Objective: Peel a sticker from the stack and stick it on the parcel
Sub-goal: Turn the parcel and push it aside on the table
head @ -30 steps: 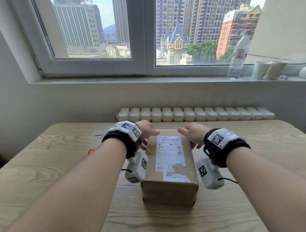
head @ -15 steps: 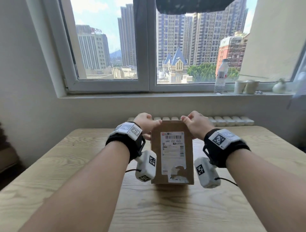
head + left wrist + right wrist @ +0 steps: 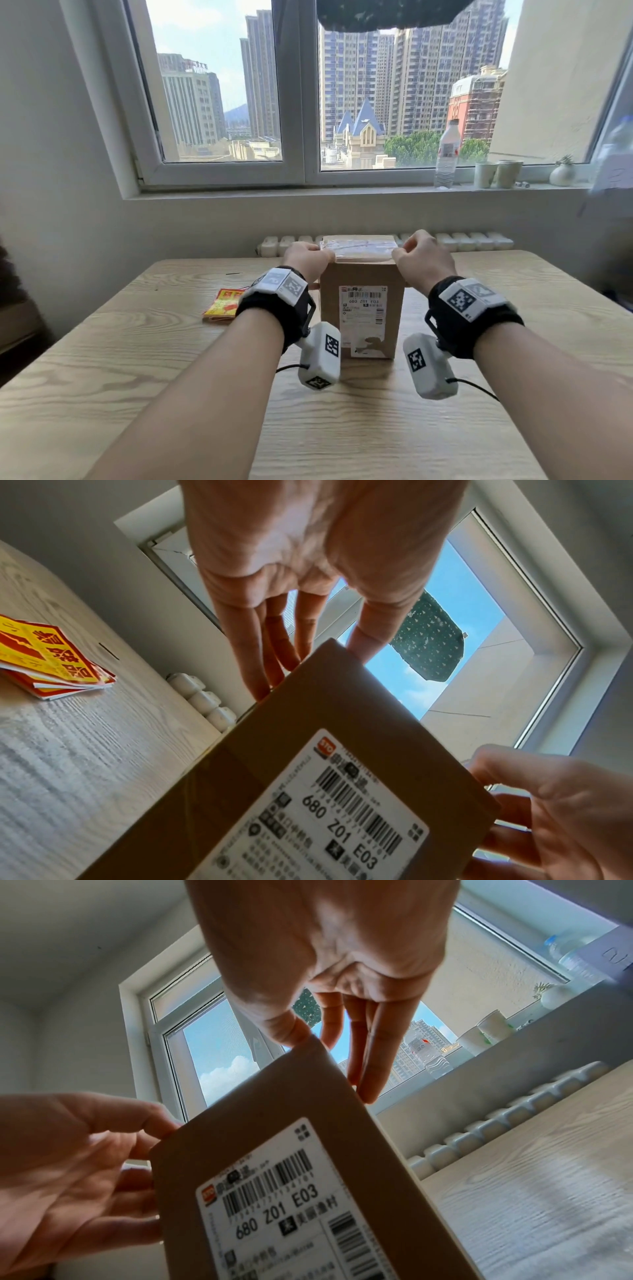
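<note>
Fingers (image 3: 260, 653) of our left hand (image 3: 308, 258) and right hand (image 3: 423, 255): extended, thumbs opposed, clasping the parcel (image 3: 362, 308) at its top corners. Parcel: upright on the table (image 3: 137, 377), probably being turned for labelling. Sticker stack (image 3: 224, 305): untouched, left of it.

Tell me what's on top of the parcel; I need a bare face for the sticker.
Clear tape crosses the parcel's top; both hands grip its upper corners. Its far side is hidden.

A high-rise flat room: wooden table (image 3: 102, 377) under a window (image 3: 298, 102) facing apartment towers, radiator (image 3: 479, 240) beneath the sill.
</note>
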Available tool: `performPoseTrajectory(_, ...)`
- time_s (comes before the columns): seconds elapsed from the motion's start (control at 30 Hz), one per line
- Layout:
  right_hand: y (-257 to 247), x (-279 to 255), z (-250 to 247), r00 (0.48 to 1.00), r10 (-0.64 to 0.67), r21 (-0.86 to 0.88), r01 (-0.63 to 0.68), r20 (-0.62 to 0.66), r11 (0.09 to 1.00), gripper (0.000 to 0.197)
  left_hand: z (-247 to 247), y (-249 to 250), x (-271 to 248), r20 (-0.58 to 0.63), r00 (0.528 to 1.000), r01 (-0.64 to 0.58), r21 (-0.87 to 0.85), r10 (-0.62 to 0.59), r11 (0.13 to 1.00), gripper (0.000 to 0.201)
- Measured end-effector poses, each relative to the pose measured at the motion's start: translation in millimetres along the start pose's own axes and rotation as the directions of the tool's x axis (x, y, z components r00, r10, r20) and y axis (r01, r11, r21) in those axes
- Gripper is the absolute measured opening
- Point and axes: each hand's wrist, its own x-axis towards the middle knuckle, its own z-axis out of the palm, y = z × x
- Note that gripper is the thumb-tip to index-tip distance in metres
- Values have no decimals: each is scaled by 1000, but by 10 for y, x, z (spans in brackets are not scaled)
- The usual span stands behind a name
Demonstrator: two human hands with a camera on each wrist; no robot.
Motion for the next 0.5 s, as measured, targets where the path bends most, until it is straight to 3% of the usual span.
performPoseTrajectory(0.07, -15, -27, 3, 1000, 24, -2, -24, 18, 1000, 14, -4, -32, 27, 2, 1000, -7, 17, 7, 1000, 44)
performPoseTrajectory(0.17, -108, -89, -8, 1000, -3, -97, 1, -21, 995, 17, -51, -20, 2, 55, 998, 28, 5, -28, 1000, 47)
performPoseTrajectory(0.23, -275, -117, -8, 978, -164, -151, 144, -128, 978, 14, -157, 2, 32, 60, 998, 19, 86, -25, 996, 45)
performPoseTrajectory(0.3, -561, -141, 46, 930, -334, -83, 325, -152, 942, 11, -355, -7, 105, 16, 1000, 10, 130, -13, 992, 39)
performPoseTrajectory(0.4, -1055, -197, 295, 885, -460, 101, 465, -76, 879, 13, -759, -141, 268, -95, 995, 22, 161, -6, 987, 21)
performPoseTrajectory(0.5, -1391, -251, 758, 880, -462, 148, 446, 110, 883, 15, -1151, -400, 440, -171, 984, 76, 183, -45, 980, 28)
